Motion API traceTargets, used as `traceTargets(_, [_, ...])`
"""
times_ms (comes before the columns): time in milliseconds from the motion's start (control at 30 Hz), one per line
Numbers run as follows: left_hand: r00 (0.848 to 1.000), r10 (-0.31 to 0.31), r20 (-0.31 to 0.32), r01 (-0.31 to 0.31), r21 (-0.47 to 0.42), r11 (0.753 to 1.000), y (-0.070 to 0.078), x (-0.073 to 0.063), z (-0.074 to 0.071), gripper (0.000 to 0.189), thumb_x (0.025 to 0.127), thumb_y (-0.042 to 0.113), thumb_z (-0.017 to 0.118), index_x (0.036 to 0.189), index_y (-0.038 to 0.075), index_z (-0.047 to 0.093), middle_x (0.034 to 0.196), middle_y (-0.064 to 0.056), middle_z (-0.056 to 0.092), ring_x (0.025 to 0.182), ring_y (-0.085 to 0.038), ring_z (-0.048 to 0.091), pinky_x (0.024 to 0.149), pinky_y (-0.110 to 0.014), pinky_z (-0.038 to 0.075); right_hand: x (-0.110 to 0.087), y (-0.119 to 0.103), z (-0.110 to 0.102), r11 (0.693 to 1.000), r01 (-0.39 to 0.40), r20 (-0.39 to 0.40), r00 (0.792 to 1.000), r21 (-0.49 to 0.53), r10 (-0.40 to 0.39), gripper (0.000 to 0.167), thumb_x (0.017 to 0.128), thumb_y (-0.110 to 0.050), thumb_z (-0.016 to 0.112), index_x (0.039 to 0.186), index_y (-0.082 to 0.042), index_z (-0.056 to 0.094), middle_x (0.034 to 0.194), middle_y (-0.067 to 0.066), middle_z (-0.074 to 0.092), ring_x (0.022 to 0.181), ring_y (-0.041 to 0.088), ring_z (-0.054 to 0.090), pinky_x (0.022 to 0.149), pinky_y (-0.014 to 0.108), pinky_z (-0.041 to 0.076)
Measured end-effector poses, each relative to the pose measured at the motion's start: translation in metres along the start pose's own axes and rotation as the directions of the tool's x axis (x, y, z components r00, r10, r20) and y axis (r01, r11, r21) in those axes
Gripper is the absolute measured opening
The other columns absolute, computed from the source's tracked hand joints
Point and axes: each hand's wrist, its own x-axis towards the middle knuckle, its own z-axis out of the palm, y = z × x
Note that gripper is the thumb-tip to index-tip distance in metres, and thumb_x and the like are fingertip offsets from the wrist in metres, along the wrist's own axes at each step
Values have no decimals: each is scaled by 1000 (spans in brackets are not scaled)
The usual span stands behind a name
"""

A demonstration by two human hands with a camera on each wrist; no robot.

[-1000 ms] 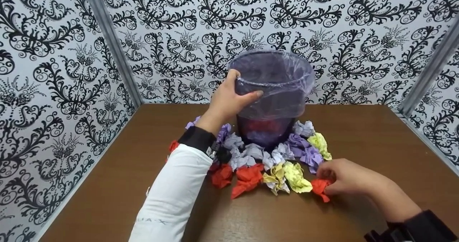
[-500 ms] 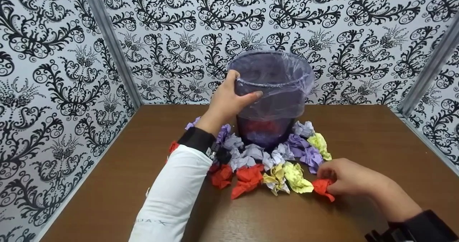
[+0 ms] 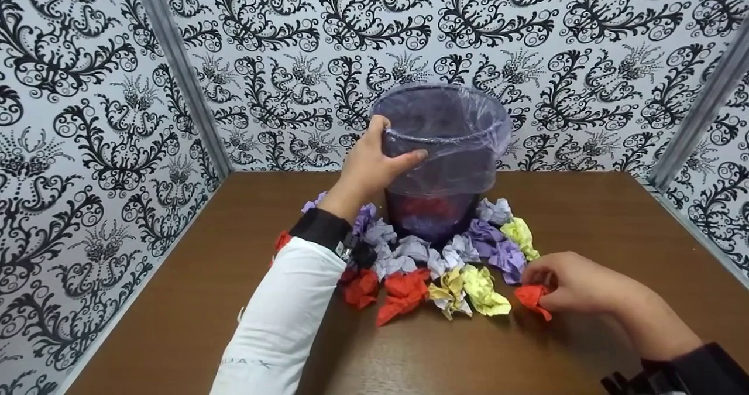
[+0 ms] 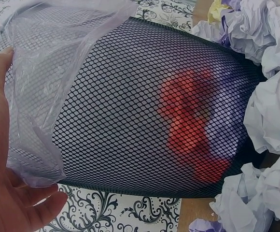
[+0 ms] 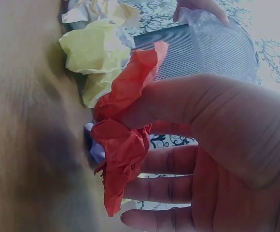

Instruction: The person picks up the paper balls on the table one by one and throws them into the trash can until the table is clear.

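Observation:
My left hand [image 3: 371, 161] grips the rim of a dark mesh wastebasket [image 3: 433, 208], its thumb lying on the near outside. A thin translucent lilac bin liner [image 3: 450, 169] is folded over that rim. Through the mesh in the left wrist view, red crumpled paper [image 4: 186, 116] and pale purple paper show low inside. At the right, my right hand [image 3: 585, 284] pinches a red crumpled paper ball [image 3: 532, 300] between thumb and fingers. In the right wrist view that red paper [image 5: 123, 145] hangs just off the wooden surface, near a yellow ball [image 5: 94, 50].
Crumpled paper balls ring the basket's base on the brown table [image 3: 409, 360]: several grey ones [image 3: 412, 247], purple ones [image 3: 508, 260], red ones [image 3: 404, 292] and yellow ones [image 3: 484, 292]. Black-and-white patterned walls [image 3: 327, 61] stand behind and at both sides.
My right hand has drawn the red paper ball slightly right and up, leaving a gap to the yellow ball it was touching. The left hand and the basket stay in place.

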Motion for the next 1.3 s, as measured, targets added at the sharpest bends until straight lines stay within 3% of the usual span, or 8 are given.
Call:
traceTargets(267, [1000,16,-14,-15,36,999,1,-1,0,74,67,73,83,118,35,45,108,8,66,99,-17,66,86,-41,57,-4,-6,-9,998,60,-96,994,34,-56,22,82,-9,80,95,-25,72,80,-9,70,66,2,64,58,23,54])
traceTargets(600, [1000,11,-4,-11,17,1000,1,-1,0,75,67,71,84,120,35,46,111,8,66,101,-17,66,89,-43,58,-11,-16,-21,998,70,-233,970,9,-66,22,87,-12,81,104,-22,70,92,-4,70,77,3,66,64,24,58])
traceTargets(867, [1000,14,3,-14,3,1000,2,-2,0,75,67,71,84,120,34,46,111,8,65,101,-16,67,89,-42,59,-14,-26,-27,990,124,-390,910,-72,-142,32,85,-5,81,107,-24,70,89,-8,69,73,2,65,60,23,57])
traceTargets(1100, [1000,14,4,-14,-2,1000,1,-1,-1,74,67,71,84,118,34,46,110,8,65,100,-15,67,88,-41,59,-17,-34,-31,989,130,-476,867,-69,-147,33,85,-2,81,110,-21,71,92,-10,69,74,4,67,62,19,57])
traceTargets(1300, [1000,15,-16,-14,30,999,1,-2,0,74,66,73,84,117,35,45,108,8,66,99,-17,66,88,-42,58,-18,-39,-34,985,160,-548,819,-68,-171,38,82,3,82,110,-21,73,96,-9,70,74,4,67,62,16,56])
